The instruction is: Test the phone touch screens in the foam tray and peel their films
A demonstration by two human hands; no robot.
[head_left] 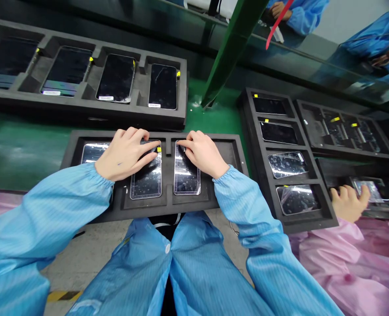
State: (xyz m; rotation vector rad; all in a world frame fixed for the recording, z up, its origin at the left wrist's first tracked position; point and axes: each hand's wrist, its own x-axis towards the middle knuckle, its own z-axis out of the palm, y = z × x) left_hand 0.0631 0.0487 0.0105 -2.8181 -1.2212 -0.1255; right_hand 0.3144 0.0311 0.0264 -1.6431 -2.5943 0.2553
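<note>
In front of me lies a dark foam tray (168,206) with phone-sized glass screens in its slots. My left hand (124,153) reaches over the left part. Its index finger and thumb are apart at the upper right corner of a glass screen (146,184), beside a yellow tab (159,149). My right hand (207,153) rests over another glass screen (186,180), its index fingertip at the upper left corner and its thumb lower down. Both screens lie flat, partly covered by my hands. A third screen (94,151) is partly hidden behind my left hand.
Behind stands a longer foam tray (115,109) of screens with yellow tabs. Another tray (263,175) is at the right, and more lie beyond. A co-worker's hand (349,204) in a pink sleeve works there. A green post (227,57) rises from the green bench (197,103).
</note>
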